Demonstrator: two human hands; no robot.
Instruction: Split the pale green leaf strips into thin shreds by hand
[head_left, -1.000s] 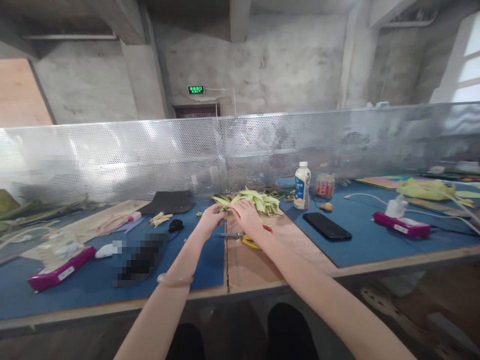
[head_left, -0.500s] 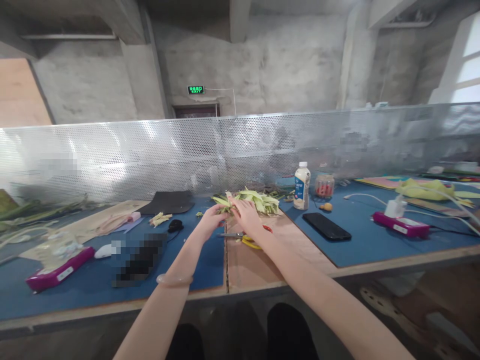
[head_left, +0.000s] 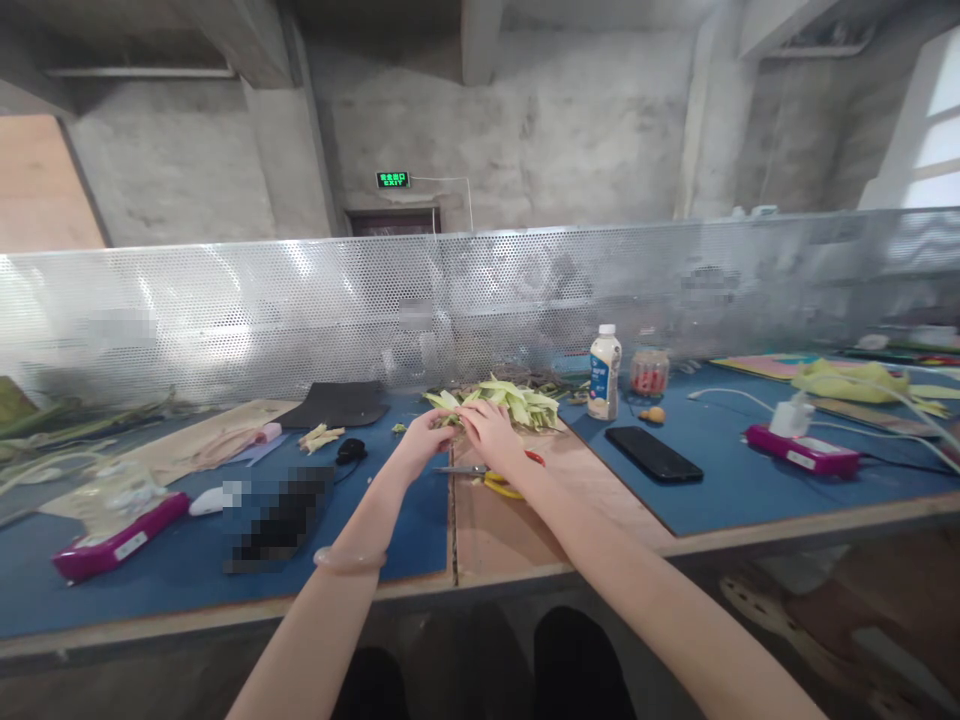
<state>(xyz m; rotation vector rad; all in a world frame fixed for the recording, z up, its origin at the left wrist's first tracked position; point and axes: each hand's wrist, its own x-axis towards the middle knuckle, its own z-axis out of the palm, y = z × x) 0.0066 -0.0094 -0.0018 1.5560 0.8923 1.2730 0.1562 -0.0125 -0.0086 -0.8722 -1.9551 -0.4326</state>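
My left hand [head_left: 426, 442] and my right hand [head_left: 491, 432] meet over the table, fingertips together and bent in a pinch. A pale green leaf strip [head_left: 444, 399] shows at the fingertips; most of what they grip is hidden behind the fingers. Just beyond and to the right of them lies a heap of pale green leaf strips [head_left: 529, 405], similar to corn husk. Under my right wrist rest scissors [head_left: 501, 485] with yellow and red handles, their blades pointing left. A pale bangle [head_left: 349, 561] circles my left forearm.
Right of the wooden board [head_left: 491, 545] stand a white-capped bottle [head_left: 603, 375], a jar [head_left: 649, 372] and a black phone [head_left: 652, 453]. Purple power strips [head_left: 124, 540] lie at both sides. A dark sheet [head_left: 334, 404] lies at back left, before a perforated metal screen [head_left: 337, 300].
A pale strip that stood up above my fingertips no longer sticks up there. Both hands stay almost in the same place, with slight finger movement.
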